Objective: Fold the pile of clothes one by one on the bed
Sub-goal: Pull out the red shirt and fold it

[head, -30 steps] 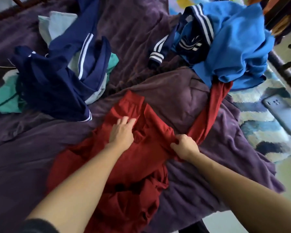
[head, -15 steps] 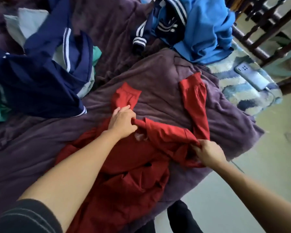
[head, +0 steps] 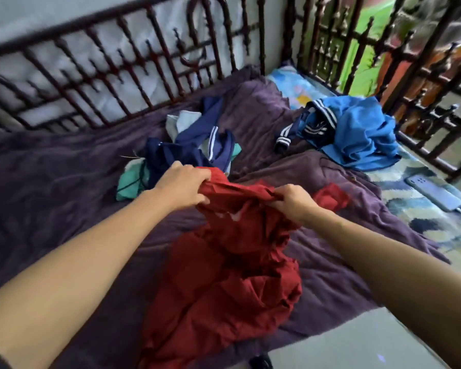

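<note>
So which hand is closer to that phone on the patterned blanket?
Right. The right hand grips the red garment, with the phone off to its right; the left hand grips the same garment farther left, beyond the right hand.

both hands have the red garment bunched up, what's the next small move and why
Probably draw the hands apart to stretch the gripped edge straight: the left hand and right hand grip the red garment close together, and the cloth below them lies crumpled on the purple blanket.

The purple bed [head: 51, 187] holds a red garment [head: 224, 275], navy heap [head: 186, 153], blue heap [head: 362, 139] (both rumpled), phone [head: 434, 193].
</note>
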Available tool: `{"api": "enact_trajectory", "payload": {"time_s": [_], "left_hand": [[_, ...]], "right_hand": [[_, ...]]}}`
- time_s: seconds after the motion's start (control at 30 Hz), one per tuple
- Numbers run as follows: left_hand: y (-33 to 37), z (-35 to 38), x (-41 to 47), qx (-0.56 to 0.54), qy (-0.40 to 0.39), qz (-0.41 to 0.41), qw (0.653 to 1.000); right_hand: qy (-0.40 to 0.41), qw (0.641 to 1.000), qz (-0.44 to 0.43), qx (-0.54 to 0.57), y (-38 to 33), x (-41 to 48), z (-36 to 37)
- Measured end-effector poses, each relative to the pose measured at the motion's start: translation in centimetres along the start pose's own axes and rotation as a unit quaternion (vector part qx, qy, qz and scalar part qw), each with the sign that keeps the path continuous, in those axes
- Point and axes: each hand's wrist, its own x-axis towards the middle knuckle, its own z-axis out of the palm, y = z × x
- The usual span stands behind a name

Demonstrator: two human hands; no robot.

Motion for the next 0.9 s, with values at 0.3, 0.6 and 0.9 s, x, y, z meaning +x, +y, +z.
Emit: {"api": "enact_trajectory", "payload": {"time_s": [0.3,0.6,0.9], "left_hand": [[0.1,-2.1,-20.1,-0.225,0.132,-0.287,0.922],[3.3,-13.2,-36.3,-0.434,0.394,-0.293,0.755],[0.2,-19.5,-52.0,-0.068,0.208,-0.252,0.943]], "right_hand": [[0.116,0.981,-0.149,0.035,-8.8,-11.6,-8.8],[0.203,0.957,-0.199,0.061,-21.5,-21.1,-16.3],[0.245,0.928,-0.278,0.041,-30.4,-31.6,-19.1]]}}
